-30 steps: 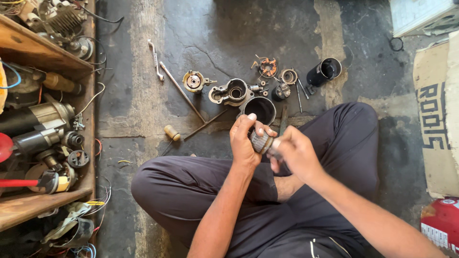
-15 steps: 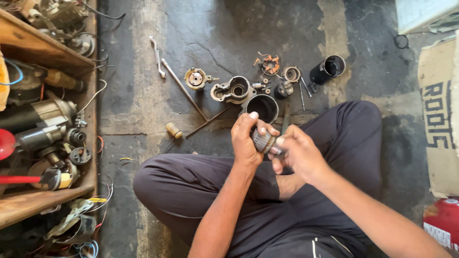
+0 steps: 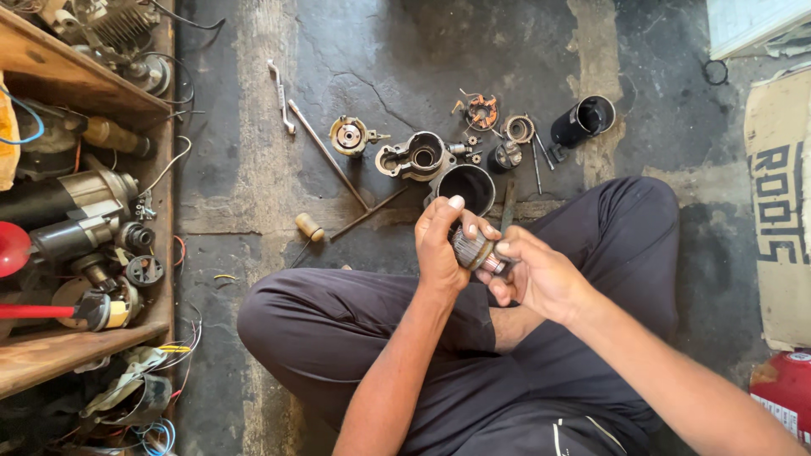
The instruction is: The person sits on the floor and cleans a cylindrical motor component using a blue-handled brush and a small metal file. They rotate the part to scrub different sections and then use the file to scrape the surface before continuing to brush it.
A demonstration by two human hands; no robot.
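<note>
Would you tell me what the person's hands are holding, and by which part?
Both hold a small ribbed metal motor armature: the left hand wraps its wider ribbed body, and the right hand pinches its narrower end.

Seated cross-legged, both bare forearms reach up from six o'clock and meet at centre. Left hand (image 3: 441,245) curls closed at nine o'clock, fingers wrapped over the top. Right hand (image 3: 541,279) pinches shut at three o'clock, thumb forward.

The armature (image 3: 471,247) looked like dull ribbed metal; the housing (image 3: 420,157) at 12 o'clock was grimy cast metal; the floor (image 3: 236,186) was rough, cracked concrete; the shelf (image 3: 76,84) at 9 o'clock was worn wood.
</note>
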